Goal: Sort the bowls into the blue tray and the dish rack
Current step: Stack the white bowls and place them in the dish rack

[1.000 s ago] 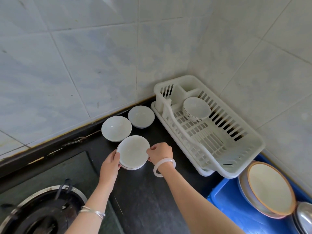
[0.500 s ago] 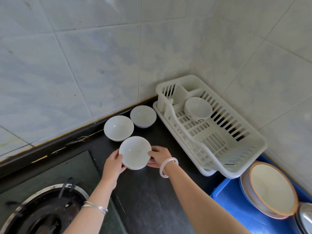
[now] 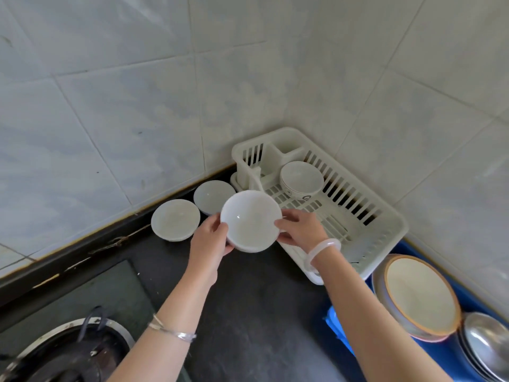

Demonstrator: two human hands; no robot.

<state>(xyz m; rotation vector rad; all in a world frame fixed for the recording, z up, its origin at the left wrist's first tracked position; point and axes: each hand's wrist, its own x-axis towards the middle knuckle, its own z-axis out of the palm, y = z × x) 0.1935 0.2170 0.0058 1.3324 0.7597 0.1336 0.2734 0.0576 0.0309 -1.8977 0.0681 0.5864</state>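
A second ago the small white ceramic bowls (image 3: 251, 220), apparently two nested, sat on the black stone countertop (image 3: 256, 299); now they are lifted clear of it, tilted toward the camera. The left hand (image 3: 210, 242) curls around their left rim and the right hand (image 3: 301, 230) pinches the right rim, both closed on them. Beyond the left hand two more white bowls (image 3: 175, 219) rest on the counter. Just behind the right hand is the white plastic dish rack (image 3: 382, 216), holding one patterned white bowl (image 3: 301, 180). To its right a blue plastic tray (image 3: 451, 351), cut off by the frame, holds a brown-rimmed bowl (image 3: 418, 295). Pale tiled walls (image 3: 137, 92) meet in a corner; a gas burner (image 3: 68, 351) is partly cropped
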